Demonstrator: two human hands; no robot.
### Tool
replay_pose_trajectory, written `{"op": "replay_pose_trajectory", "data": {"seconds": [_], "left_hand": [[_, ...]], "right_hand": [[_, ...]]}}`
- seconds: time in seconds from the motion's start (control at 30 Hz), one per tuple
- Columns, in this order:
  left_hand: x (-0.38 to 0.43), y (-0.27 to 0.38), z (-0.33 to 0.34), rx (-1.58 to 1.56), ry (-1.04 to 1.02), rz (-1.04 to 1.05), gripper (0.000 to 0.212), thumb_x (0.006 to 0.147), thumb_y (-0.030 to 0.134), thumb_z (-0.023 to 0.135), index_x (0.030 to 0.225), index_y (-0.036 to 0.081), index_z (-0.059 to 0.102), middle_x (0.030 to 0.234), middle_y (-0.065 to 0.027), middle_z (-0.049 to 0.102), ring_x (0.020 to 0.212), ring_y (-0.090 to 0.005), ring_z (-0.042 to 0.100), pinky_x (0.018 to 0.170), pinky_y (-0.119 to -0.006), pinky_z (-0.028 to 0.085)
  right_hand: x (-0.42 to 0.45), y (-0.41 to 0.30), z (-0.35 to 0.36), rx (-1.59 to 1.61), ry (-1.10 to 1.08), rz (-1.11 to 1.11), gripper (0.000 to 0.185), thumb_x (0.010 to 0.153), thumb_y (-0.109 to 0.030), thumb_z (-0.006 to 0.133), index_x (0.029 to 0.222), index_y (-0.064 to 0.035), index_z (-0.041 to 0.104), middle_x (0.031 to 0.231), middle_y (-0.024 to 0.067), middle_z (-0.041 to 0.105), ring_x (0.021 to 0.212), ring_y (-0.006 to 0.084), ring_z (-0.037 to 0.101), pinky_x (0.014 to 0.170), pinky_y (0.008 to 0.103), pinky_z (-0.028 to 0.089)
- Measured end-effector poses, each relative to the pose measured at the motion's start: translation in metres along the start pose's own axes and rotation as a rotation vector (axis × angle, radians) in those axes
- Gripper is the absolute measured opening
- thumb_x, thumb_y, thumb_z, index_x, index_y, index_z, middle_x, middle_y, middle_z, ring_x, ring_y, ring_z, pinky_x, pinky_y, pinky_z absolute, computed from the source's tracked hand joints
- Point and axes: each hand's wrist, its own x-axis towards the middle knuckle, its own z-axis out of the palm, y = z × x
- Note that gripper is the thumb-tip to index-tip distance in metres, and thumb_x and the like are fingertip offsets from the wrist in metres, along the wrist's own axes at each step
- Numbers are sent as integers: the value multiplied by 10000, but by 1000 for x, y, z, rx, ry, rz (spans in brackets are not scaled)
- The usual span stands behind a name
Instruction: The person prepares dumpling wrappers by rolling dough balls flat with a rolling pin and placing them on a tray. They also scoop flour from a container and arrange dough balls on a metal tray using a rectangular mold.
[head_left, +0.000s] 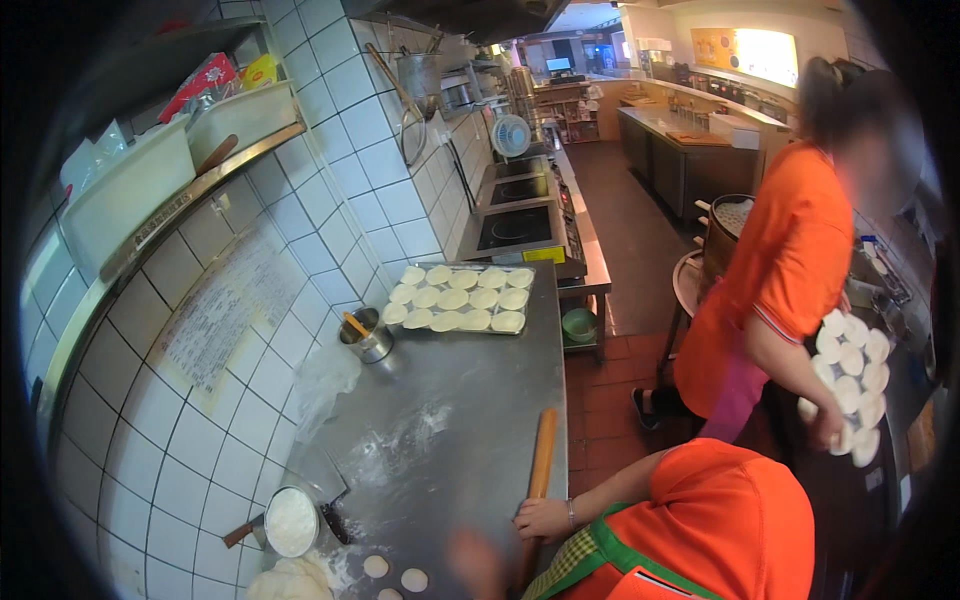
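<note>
My right hand (544, 519) lies over a wooden rolling pin (544, 450) along the near edge of the steel worktable (457, 450), fingers curled on the wood. My left hand (476, 559) is blurred beside the pin, low in the picture; what it holds, if anything, cannot be made out. Small flattened dough pieces (414, 579) lie to its left. Beyond them are a lump of dough (291, 581) and a metal container of white flour (292, 520). A wooden handle (241, 531) sticks out beside that container. Loose flour (390, 446) dusts the steel.
A tray of round dough wrappers (453, 298) stands at the table's far end, near a metal pot with a wooden handle inside (366, 336). Plastic film (322, 382) lies by the tiled wall. Behind, a co-worker in orange (780, 270) reaches over more wrappers (847, 382). Induction hobs (517, 225) line the wall.
</note>
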Motion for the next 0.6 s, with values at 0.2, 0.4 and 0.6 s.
{"op": "replay_pose_trajectory", "data": {"seconds": [0.2,0.4,0.6], "left_hand": [[20,30,-49,191,-114,-31,231,787,127,497,976,3,549,948,-153,559,889,-289,532,788,-386,421],[5,15,-38,103,-130,-154,229,779,129,504,967,5,547,943,-150,556,889,-288,529,795,-385,419],[8,17,-27,57,-94,-178,218,765,131,515,943,9,547,938,-142,553,888,-288,524,799,-384,415]], "right_hand": [[-7,-2,-7,18,0,7,360,618,-238,658,957,-167,558,907,33,495,941,203,492,865,361,335],[-6,4,12,-5,61,-45,413,612,-230,666,1005,-177,549,913,33,492,929,207,499,858,364,340],[-4,10,7,16,-4,-49,427,620,-216,659,1027,-168,540,907,41,492,913,215,507,853,367,348]]}}
